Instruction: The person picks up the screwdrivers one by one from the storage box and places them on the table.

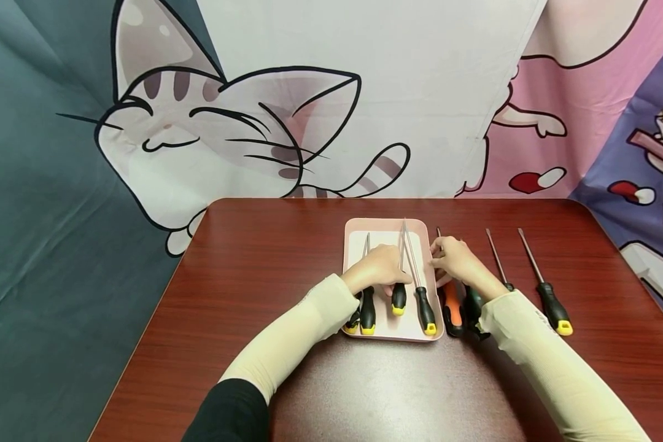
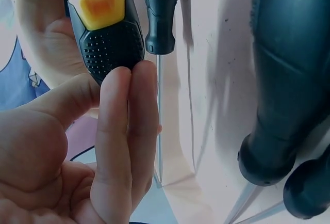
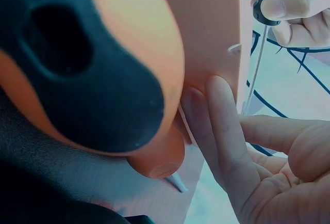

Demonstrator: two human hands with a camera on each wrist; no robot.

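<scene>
My left hand point(image 1: 381, 267) is over the pink tray point(image 1: 392, 337) with the white inside. It pinches a screwdriver point(image 1: 399, 299) by its black handle with a yellow end; in the left wrist view the handle point(image 2: 113, 48) sits between thumb and fingertips. To its right in the tray lies a screwdriver point(image 1: 426, 312), and to its left another point(image 1: 368, 312) beside a partly hidden handle point(image 1: 353, 321). My right hand point(image 1: 455, 261) grips the tray's right edge. In the right wrist view its fingers point(image 3: 221, 126) press the outer wall, with the thumb at the rim.
Right of the tray lies an orange and black handled tool point(image 1: 453, 307), beside a dark handle point(image 1: 473, 302) partly under my right sleeve. Further right are a screwdriver point(image 1: 497, 255) with its handle mostly hidden and a yellow-ended one point(image 1: 554, 307). A cartoon-printed cloth point(image 1: 420, 92) hangs behind the table point(image 1: 243, 294).
</scene>
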